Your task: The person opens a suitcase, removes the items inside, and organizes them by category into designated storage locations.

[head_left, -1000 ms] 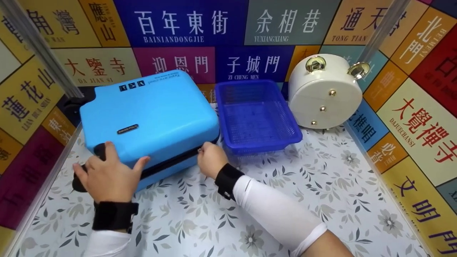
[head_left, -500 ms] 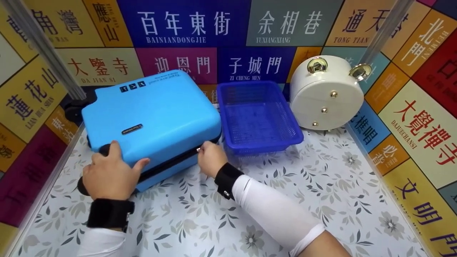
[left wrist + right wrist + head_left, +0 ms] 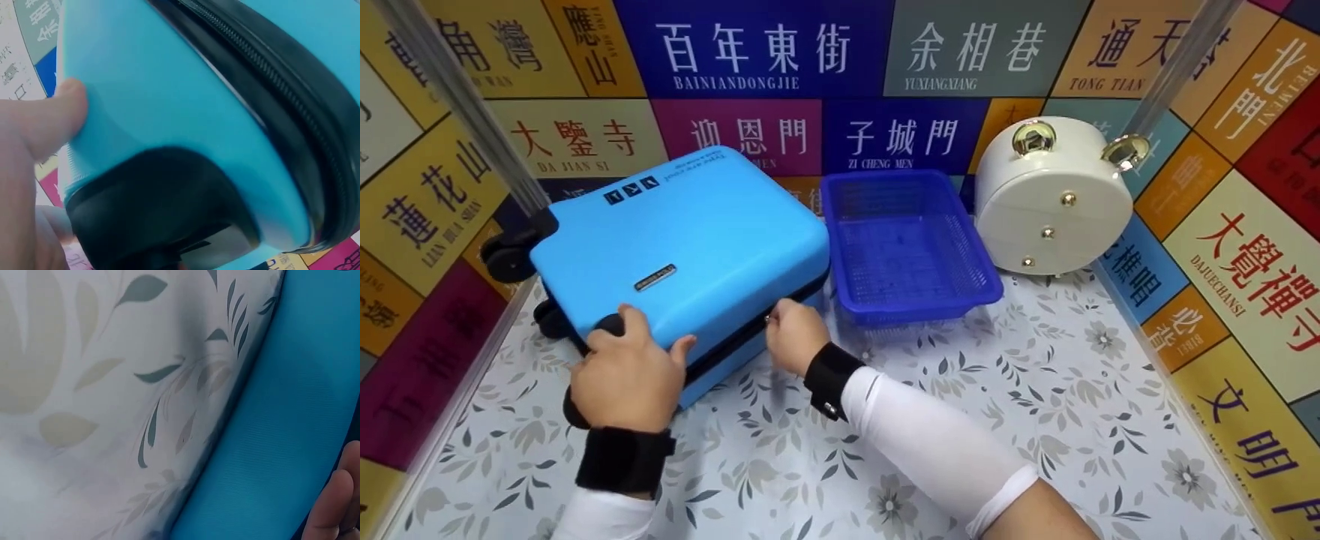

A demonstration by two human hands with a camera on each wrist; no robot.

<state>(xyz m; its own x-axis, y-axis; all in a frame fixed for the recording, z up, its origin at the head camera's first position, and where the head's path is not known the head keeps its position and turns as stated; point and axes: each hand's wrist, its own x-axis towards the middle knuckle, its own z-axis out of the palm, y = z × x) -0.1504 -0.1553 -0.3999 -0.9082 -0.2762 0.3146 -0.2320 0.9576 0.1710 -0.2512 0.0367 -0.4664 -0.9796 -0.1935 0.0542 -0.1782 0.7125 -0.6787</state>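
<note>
A light blue hard-shell suitcase (image 3: 705, 225) lies on its side on the floral surface. My left hand (image 3: 626, 375) grips its near left corner over a black wheel (image 3: 574, 405), with the thumb along the shell. In the left wrist view that thumb (image 3: 70, 107) presses the blue shell beside the black wheel housing (image 3: 163, 197). Along the suitcase's edge runs a black zipper (image 3: 270, 70). My right hand (image 3: 799, 337) pinches a small metal zipper pull (image 3: 768, 319) on the front side. In the right wrist view its fingertips (image 3: 332, 500) show at the edge of the shell.
A blue plastic basket (image 3: 911, 304) stands right of the suitcase. Further right is a round white case (image 3: 1046, 217) with gold knobs and two gold ear-like parts. Colourful printed panels (image 3: 750, 49) wall the back and sides. More black wheels (image 3: 510, 255) stick out at the suitcase's left end.
The suitcase has turned a little, its near left corner swinging right with my left hand, and more wheels show. My right hand has shifted slightly left along the zipper, still pinching the pull.
</note>
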